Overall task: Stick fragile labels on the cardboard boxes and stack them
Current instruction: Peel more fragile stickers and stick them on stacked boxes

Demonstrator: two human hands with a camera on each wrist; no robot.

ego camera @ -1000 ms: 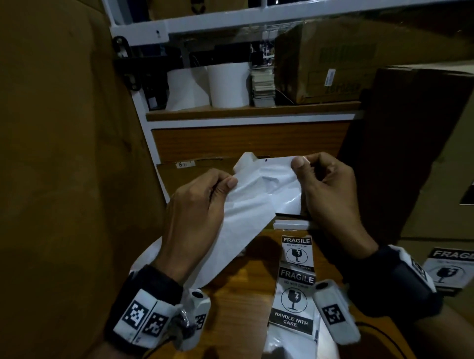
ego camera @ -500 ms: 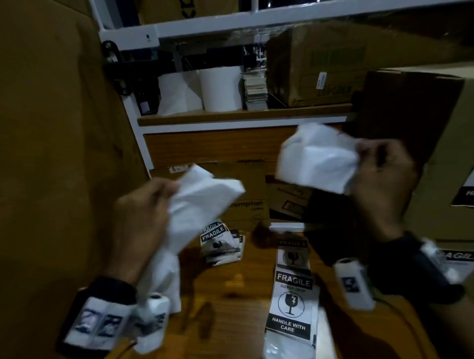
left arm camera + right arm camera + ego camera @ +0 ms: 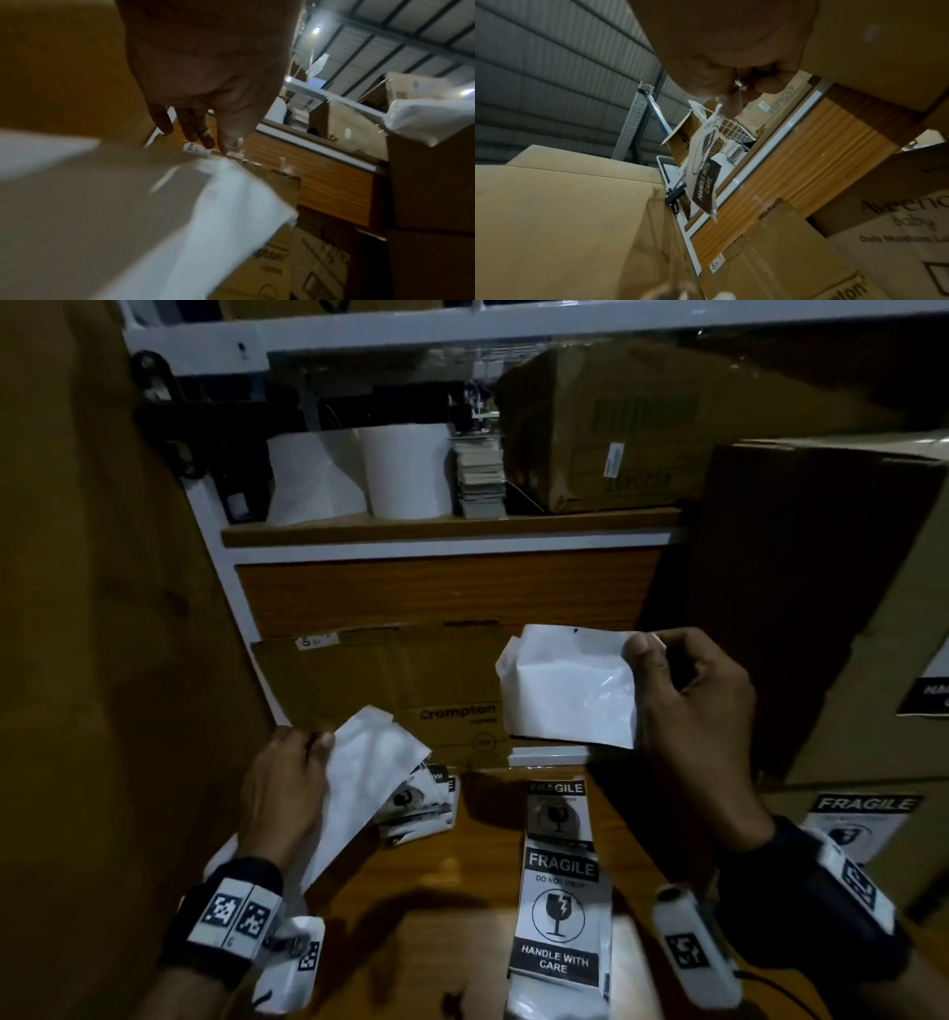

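A warehouse packing station: brown cardboard boxes [image 3: 832,608] crowd a wooden counter [image 3: 436,916] beneath white metal shelving [image 3: 462,325], where white paper rolls [image 3: 405,469] and another carton [image 3: 606,428] are stored. Printed "FRAGILE – HANDLE WITH CARE" labels [image 3: 560,911] lie on the counter. The wrist views show a corrugated metal roof [image 3: 552,71] with steel beams and ceiling lights [image 3: 316,30] overhead, with stacked cartons all around.

Left wrist band [image 3: 221,922]: black strap, white plate with two square black-and-white markers.
Right wrist band [image 3: 821,891]: black, same marker plate.
Wrist cameras [image 3: 693,947]: white housings beside bands.
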